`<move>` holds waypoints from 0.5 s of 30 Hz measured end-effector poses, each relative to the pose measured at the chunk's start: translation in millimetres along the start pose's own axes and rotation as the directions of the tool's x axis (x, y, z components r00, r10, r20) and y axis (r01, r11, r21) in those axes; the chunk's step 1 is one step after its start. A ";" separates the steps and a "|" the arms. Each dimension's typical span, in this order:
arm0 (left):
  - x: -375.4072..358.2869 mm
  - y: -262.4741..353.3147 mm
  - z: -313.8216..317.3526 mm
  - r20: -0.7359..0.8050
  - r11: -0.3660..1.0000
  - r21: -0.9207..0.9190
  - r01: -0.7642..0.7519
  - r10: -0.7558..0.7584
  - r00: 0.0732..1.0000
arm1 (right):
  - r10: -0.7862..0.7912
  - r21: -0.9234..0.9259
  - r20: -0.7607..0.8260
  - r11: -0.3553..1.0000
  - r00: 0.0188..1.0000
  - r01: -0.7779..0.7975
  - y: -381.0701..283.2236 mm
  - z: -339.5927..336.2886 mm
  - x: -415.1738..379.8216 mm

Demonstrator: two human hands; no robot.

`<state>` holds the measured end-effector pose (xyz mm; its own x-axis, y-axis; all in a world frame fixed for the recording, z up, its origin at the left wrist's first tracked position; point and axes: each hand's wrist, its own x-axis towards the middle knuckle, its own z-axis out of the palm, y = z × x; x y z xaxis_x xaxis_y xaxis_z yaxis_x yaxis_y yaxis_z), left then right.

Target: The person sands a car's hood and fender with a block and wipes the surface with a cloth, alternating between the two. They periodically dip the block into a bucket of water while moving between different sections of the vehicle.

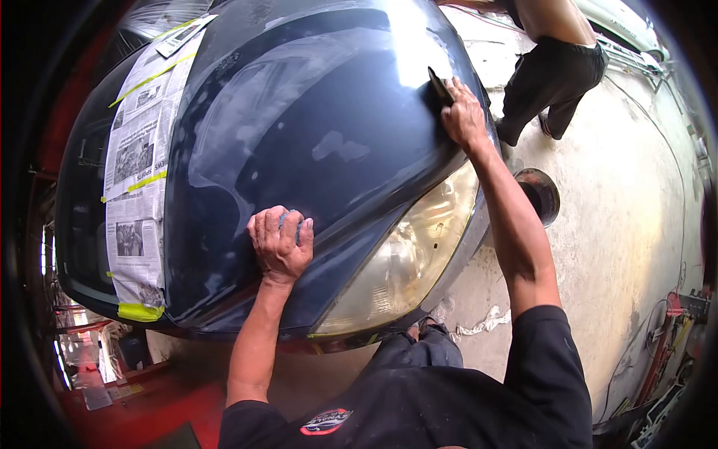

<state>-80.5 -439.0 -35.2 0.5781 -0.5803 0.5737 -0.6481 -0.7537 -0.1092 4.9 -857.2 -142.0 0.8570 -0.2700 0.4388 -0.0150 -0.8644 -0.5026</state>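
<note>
At left of the frame, a strip of newspaper (pixel 138 179) alongside the hood, with yellow tape (pixel 140 311) at the lower end. From there across the upper middle, the dark car hood (pixel 321 97), marked by pale, cloudy patches (pixel 338 146). Left of centre, left hand (pixel 280 243) on the hood, curled round something small and blue, perhaps a sponge (pixel 299 231); too well covered to tell for sure. Right of centre and lower, a yellowed headlight (pixel 407 258). At upper right of centre, right hand (pixel 464 112) pressed together on a dark pad (pixel 440 87), near the hood's right-hand edge; pad tilted, full contact hard to confirm. Lower right of centre, a crumpled white cloth (pixel 488 322) on the pale floor (pixel 621 202). At upper right, another person (pixel 557 75) in dark trousers, standing beyond the hood. Seems to be in the middle of rubbing down the hood, judging by pad and patches. Probably calls for laying the pad flat, pressing evenly and stroking across the dull areas, keeping clear of the headlight.
</note>
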 end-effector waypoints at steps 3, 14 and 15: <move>0.5 0.3 -2.6 0.007 1.000 0.006 0.006 -0.006 1.000 | -0.127 0.024 -0.066 0.991 0.990 0.129 -5.7 0.9 -26.1; 2.9 1.1 -2.2 0.000 1.000 -0.004 0.018 -0.018 1.000 | -0.136 0.070 -0.027 0.988 0.990 0.138 33.4 -4.2 4.1; 2.2 0.3 -1.6 -0.001 1.000 -0.008 0.025 -0.025 1.000 | -0.114 0.092 -0.005 0.989 0.993 0.114 47.8 2.3 23.8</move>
<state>-80.3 -440.0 -32.7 0.5934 -0.5612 0.5771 -0.6375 -0.7654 -0.0888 25.8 -903.9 -157.3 0.8506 -0.1716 0.4970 0.1305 -0.8468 -0.5157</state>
